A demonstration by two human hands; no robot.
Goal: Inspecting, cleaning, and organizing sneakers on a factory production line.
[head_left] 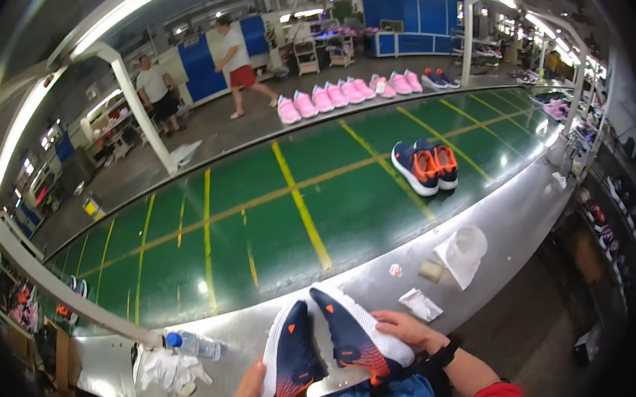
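Note:
My left hand (pixel 249 388) grips a navy shoe (pixel 290 360) with orange trim and a white sole, held against my lap at the bottom of the head view. My right hand (pixel 403 327) rests over the white sole of a second matching navy shoe (pixel 350 333), which lies on its side just right of the first. Both shoes sit at the near metal edge (pixel 252 325) of a green conveyor belt (pixel 273 210). Farther along that belt stands another pair of navy and orange shoes (pixel 425 166).
Crumpled white paper (pixel 419 304), a white cloth or bag (pixel 462 254), a small tan block (pixel 431 271), a plastic bottle (pixel 192 345) and white gloves (pixel 169 370) lie on the metal ledge. Several pink shoes (pixel 339 92) line the belt's far side. Two people (pixel 235 62) are beyond it.

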